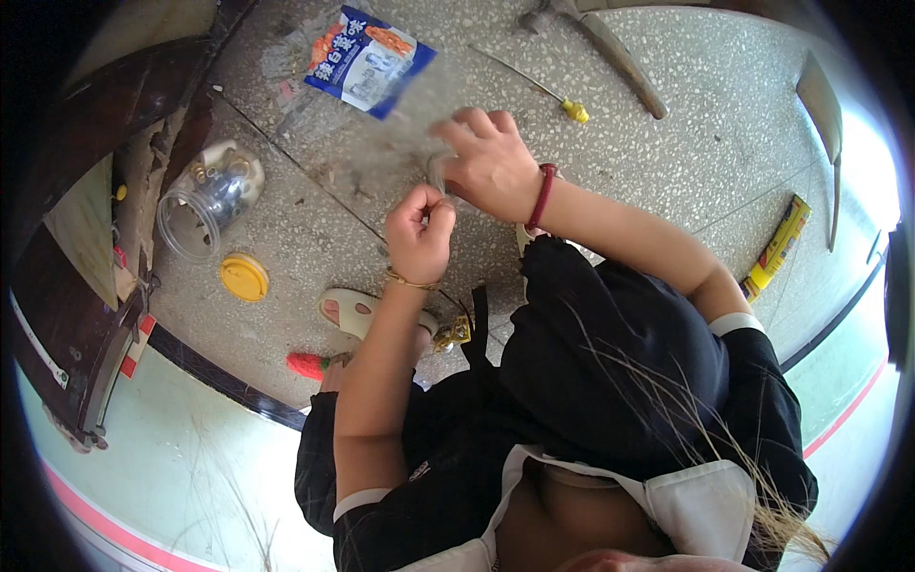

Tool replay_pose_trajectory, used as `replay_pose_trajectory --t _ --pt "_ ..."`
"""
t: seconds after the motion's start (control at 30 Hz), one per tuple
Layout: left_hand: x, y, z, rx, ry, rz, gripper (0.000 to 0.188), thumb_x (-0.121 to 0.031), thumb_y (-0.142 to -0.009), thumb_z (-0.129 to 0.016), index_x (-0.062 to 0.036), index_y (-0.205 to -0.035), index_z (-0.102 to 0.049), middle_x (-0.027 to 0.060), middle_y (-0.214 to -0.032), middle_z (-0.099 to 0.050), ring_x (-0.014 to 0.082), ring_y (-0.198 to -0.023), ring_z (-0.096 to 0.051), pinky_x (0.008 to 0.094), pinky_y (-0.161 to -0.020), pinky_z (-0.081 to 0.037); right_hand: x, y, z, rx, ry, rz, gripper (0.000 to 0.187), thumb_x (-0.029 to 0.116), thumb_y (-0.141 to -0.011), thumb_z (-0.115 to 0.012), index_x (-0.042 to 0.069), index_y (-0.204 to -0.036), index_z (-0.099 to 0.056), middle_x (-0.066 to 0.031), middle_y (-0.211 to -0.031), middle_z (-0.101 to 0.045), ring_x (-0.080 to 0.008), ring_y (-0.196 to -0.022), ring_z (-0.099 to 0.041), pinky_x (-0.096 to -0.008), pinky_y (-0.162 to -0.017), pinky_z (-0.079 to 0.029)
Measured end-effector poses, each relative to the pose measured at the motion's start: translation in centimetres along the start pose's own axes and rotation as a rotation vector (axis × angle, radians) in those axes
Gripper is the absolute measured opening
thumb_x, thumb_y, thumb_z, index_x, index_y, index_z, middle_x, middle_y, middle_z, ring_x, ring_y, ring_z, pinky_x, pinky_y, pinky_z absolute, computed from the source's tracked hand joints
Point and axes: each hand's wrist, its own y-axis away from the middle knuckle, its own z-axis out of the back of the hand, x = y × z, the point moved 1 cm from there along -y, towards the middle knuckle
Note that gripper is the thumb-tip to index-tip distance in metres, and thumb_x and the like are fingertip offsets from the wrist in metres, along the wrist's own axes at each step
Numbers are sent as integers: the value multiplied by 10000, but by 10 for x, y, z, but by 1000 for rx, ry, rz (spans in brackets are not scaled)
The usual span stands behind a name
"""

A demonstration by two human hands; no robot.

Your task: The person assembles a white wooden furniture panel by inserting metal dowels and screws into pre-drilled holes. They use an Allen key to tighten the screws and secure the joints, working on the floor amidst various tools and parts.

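Observation:
My left hand (420,234) is curled into a fist with a thin gold bangle at the wrist; it pinches something small between thumb and finger, too small to identify. Just above and to its right, my right hand (488,162), wearing a red bangle, has its fingers bent around a small greyish item (437,172) that is mostly hidden. The two hands nearly touch, held over the speckled terrazzo floor (667,172). I am crouched in dark clothes, knees below the hands.
A clear plastic jar (205,205) with metal parts lies on its side at left, its yellow lid (244,277) beside it. A blue snack packet (367,59), a yellow-handled screwdriver (538,88), a yellow box (780,246) and a beige sandal (353,313) lie around.

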Motion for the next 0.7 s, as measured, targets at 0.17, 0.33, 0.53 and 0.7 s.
replay_pose_trajectory --t 0.17,0.33,0.53,0.7 --pt "-5 0 1 -12 19 13 175 -46 -832 -575 -22 -688 -479 -39 -589 -420 40 -561 -363 228 -498 -307 -15 14 1 -82 -403 -106 117 120 -725 -686 143 -840 -680 -48 -1188 -536 -250 -1106 -470 -407 -902 -372" --pt "-5 -2 3 10 32 22 178 -60 -837 -581 -23 -691 -486 -39 -589 -424 37 -560 -368 229 -497 -309 -35 34 -6 -98 -1469 -520 106 104 -889 -619 89 -983 -665 -47 -1251 -528 -136 -1100 -477 -310 -956 -357" --pt "-6 -4 0 42 10 11 161 -47 -831 -575 -19 -694 -496 -41 -595 -445 35 -571 -381 219 -510 -320 -34 33 -8 -95 -1793 -695 140 118 -918 -592 47 -1023 -652 -49 -1235 -558 -129 -1041 -523 -291 -929 -380" --pt "-2 0 8 49 38 32 150 -43 -821 -580 -18 -700 -496 -33 -602 -456 39 -576 -391 221 -519 -333 -35 32 -6 -61 -1731 -678 136 94 -916 -586 40 -1023 -651 -58 -1242 -548 -144 -1074 -540 -304 -940 -407"
